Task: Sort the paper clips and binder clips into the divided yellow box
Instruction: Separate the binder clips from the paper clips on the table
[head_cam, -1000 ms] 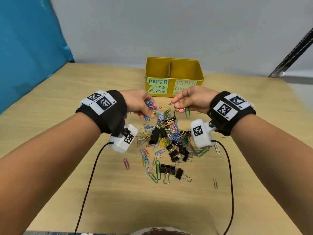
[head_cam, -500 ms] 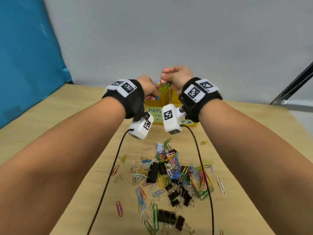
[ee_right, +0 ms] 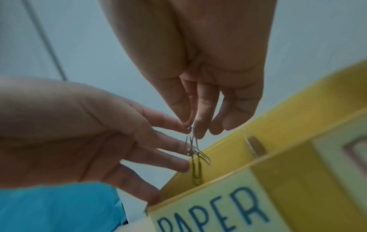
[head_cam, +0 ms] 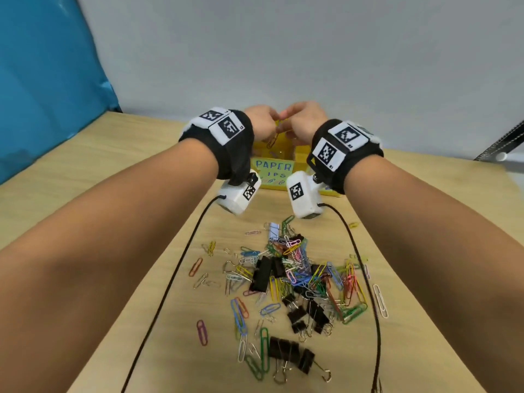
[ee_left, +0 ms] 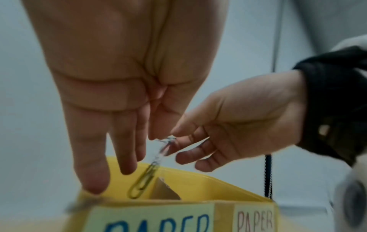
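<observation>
Item: my right hand pinches linked wire paper clips over the divided yellow box, left hand relaxed, mixed heap mid-bench unsorted.

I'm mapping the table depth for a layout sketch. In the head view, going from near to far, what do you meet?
Row of black binder clips → mixed clip pile → yellow box → the two hands above it, left hand, right hand → grey wall.
</observation>
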Demonstrator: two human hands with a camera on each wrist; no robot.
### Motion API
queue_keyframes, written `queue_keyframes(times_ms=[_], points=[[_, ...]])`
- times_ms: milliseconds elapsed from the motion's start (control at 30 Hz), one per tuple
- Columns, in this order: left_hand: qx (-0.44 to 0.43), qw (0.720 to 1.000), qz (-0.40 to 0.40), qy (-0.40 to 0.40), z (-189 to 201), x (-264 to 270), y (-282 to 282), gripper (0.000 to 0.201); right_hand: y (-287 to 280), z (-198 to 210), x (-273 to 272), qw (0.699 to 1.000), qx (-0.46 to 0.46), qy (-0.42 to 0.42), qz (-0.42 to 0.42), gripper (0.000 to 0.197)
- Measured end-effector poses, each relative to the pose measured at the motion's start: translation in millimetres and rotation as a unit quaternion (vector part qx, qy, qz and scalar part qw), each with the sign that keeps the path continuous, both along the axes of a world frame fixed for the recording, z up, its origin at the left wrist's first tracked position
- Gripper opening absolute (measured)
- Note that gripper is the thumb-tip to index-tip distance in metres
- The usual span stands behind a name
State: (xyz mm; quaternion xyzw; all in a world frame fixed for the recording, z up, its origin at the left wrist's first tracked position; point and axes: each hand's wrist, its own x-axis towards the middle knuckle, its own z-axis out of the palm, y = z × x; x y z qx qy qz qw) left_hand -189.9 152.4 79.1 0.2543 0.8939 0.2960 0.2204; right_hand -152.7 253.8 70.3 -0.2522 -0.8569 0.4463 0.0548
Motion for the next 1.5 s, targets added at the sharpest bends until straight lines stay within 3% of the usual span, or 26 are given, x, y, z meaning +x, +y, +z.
queue_keyframes(times_ms=[67, 133, 233, 333, 400, 533, 700, 800, 900, 967, 1000, 1133, 1200, 1300, 1400, 1500], points=[[0.012, 0.997, 0.002, 0.073, 5, 10, -11, 0.047, -1, 3, 14, 0.992, 0.123, -0.013, 0.028, 0.028], [0.022, 0.995, 0.013, 0.099, -1, 24, -32, 0.038, -3, 1, 31, 0.979, 0.178, -0.049, 0.084, 0.035], [-0.031, 0.999, -0.032, 0.021, -24, 51, -68, 0.025, -6, -8, 52, 0.954, 0.23, -0.108, 0.161, 0.047], [-0.137, 0.983, -0.123, -0.012, -51, 77, -92, 0.031, -11, -14, 62, 0.926, 0.3, -0.123, 0.191, 0.051], [-0.163, 0.973, -0.162, -0.013, -64, 92, -98, 0.042, -15, -16, 65, 0.922, 0.31, -0.12, 0.198, 0.052], [-0.147, 0.966, -0.207, -0.05, -73, 118, -92, 0.06, -19, -19, 59, 0.951, 0.255, -0.094, 0.15, 0.05], [-0.186, 0.948, -0.255, -0.035, -81, 134, -87, 0.074, -19, -15, 63, 0.955, 0.282, 0.001, 0.091, 0.031], [-0.191, 0.947, -0.259, -0.011, -82, 132, -86, 0.064, -28, -20, 81, 0.937, 0.298, 0.003, 0.183, 0.024], [-0.185, 0.953, -0.238, -0.001, -83, 126, -85, 0.058, -38, -29, 103, 0.876, 0.278, -0.22, 0.328, 0.024], [-0.173, 0.965, -0.197, -0.016, -81, 122, -87, 0.055, -41, -37, 116, 0.836, 0.244, -0.336, 0.359, 0.03], [-0.161, 0.972, -0.17, -0.036, -81, 120, -89, 0.051, -42, -42, 122, 0.83, 0.236, -0.353, 0.361, 0.034], [-0.106, 0.984, -0.089, -0.113, -78, 111, -96, 0.031, -41, -58, 135, 0.86, 0.242, -0.298, 0.337, 0.025], [-0.078, 0.99, -0.046, -0.108, -76, 102, -99, 0.039, -40, -59, 133, 0.877, 0.269, -0.253, 0.308, 0.019], [-0.046, 0.998, 0.037, -0.04, -73, 90, -99, 0.053, -42, -62, 123, 0.906, 0.297, -0.17, 0.249, 0.025], [-0.053, 0.995, 0.077, -0.027, -75, 83, -97, 0.064, -51, -70, 114, 0.894, 0.297, -0.176, 0.285, 0.039], [-0.083, 0.992, 0.091, -0.019, -81, 79, -103, 0.063, -53, -72, 108, 0.902, 0.29, -0.177, 0.266, 0.026]])
